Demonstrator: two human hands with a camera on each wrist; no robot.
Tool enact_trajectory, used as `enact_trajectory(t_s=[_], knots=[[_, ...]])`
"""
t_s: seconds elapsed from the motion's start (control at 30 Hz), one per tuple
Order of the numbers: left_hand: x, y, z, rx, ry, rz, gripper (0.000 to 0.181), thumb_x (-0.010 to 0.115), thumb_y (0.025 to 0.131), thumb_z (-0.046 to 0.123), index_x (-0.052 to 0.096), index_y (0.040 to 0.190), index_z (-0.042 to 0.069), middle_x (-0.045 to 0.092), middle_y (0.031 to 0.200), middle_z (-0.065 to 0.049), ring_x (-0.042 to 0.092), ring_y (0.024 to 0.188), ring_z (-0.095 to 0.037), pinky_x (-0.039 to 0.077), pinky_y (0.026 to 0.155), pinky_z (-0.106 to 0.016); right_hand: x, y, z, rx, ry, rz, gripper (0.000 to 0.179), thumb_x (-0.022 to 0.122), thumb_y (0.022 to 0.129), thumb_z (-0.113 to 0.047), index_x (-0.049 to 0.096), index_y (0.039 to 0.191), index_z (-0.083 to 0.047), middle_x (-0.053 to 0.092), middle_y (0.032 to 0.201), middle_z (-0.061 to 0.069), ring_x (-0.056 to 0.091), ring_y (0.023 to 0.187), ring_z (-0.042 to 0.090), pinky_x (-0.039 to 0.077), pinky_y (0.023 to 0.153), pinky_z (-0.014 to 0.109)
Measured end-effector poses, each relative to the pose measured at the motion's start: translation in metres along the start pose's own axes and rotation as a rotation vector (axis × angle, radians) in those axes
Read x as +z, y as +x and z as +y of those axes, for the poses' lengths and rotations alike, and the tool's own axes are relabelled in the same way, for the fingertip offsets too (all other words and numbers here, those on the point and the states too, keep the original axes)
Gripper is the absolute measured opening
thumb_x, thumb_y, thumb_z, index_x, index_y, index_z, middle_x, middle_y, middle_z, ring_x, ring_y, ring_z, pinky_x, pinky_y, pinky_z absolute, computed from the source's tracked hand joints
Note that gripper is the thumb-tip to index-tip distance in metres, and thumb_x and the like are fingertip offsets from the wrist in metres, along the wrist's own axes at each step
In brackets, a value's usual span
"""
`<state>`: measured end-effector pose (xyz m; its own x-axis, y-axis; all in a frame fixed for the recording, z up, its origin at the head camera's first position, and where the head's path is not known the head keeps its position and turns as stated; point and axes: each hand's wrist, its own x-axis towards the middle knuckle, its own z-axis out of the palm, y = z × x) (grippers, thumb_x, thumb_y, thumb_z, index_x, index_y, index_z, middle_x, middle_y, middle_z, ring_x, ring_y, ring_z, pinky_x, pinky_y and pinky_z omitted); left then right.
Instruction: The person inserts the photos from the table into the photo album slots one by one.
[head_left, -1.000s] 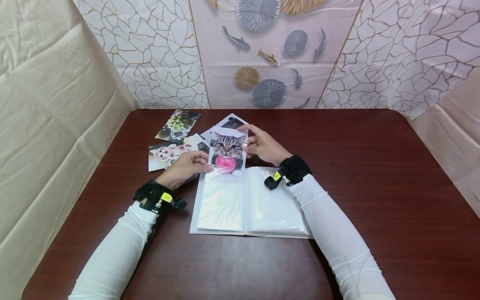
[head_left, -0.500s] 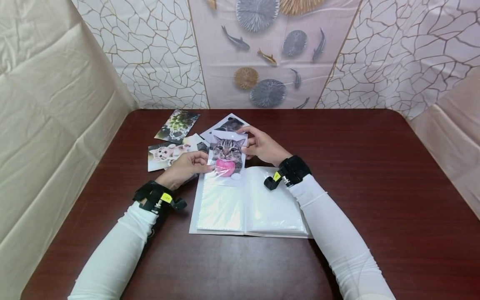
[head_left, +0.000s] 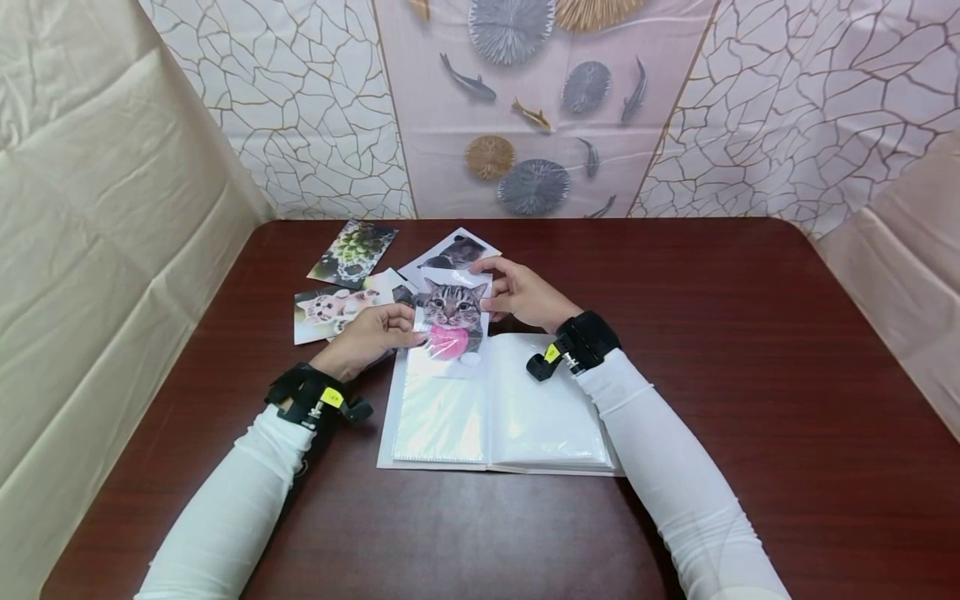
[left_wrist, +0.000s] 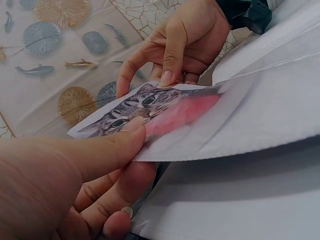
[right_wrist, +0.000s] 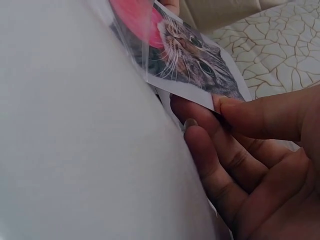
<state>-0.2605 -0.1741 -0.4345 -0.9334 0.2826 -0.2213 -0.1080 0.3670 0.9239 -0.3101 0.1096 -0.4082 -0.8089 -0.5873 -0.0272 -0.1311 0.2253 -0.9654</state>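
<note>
A photo (head_left: 452, 312) of a tabby cat with a pink ball stands partly inside a clear pocket of the open photo album (head_left: 442, 417). Its lower part shows through the plastic, while the upper part sticks out past the page's far edge. My right hand (head_left: 528, 296) pinches the photo at its right edge, thumb on top and fingers underneath. At the pocket's mouth, my left hand (head_left: 371, 337) pinches the album page (left_wrist: 235, 120), its thumb lying over the photo and its fingers beneath. The left wrist view shows the page lifted off the one below.
Beyond the album's left corner lie several loose photos: a green succulent (head_left: 352, 252), a white kitten (head_left: 330, 308) and a dark animal (head_left: 456, 250). All rest on the dark red-brown table (head_left: 712, 333). A patterned cloth (head_left: 532, 108) hangs behind it.
The cat photo has slid toward the body, deeper into the album pocket. My right hand has come slightly down with it; my left hand has stayed almost in place.
</note>
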Motion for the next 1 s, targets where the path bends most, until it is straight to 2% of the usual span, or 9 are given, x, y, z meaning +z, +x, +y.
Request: enact_trajectory(t_s=[0.5,0.8,1.0], knots=[[0.0014,0.0005,0.0002,0.001,-0.017,-0.002,0.03,0.075,0.093,0.014,0.059,0.117,0.004,0.06,0.09,0.002,0.053,0.079,-0.012,0.043,0.07,-0.022,-0.0006,-0.0015,-0.002,0.013,-0.008,-0.005,0.051,0.059,0.097,0.009,0.044,0.145,0.0,0.064,0.079,0.017,0.064,0.079,0.023,0.057,0.077,0.036],[0.0004,0.0004,-0.001,0.005,-0.029,-0.008,0.029,0.074,0.093,0.011,0.058,0.117,0.004,0.06,0.091,0.002,0.053,0.079,-0.012,0.043,0.07,-0.022,-0.0015,-0.0008,-0.0009,0.005,-0.041,-0.029,0.045,0.058,0.098,0.008,0.049,0.14,-0.004,0.065,0.077,0.011,0.066,0.08,0.02,0.057,0.078,0.034],[-0.0005,0.0002,-0.0017,0.013,-0.009,-0.012,0.032,0.074,0.093,0.013,0.057,0.119,0.003,0.06,0.092,0.002,0.052,0.08,-0.012,0.043,0.071,-0.023,-0.002,-0.0024,-0.0038,0.014,-0.057,-0.037,0.042,0.06,0.097,0.006,0.053,0.137,-0.005,0.065,0.078,0.014,0.068,0.079,0.02,0.058,0.079,0.035]])
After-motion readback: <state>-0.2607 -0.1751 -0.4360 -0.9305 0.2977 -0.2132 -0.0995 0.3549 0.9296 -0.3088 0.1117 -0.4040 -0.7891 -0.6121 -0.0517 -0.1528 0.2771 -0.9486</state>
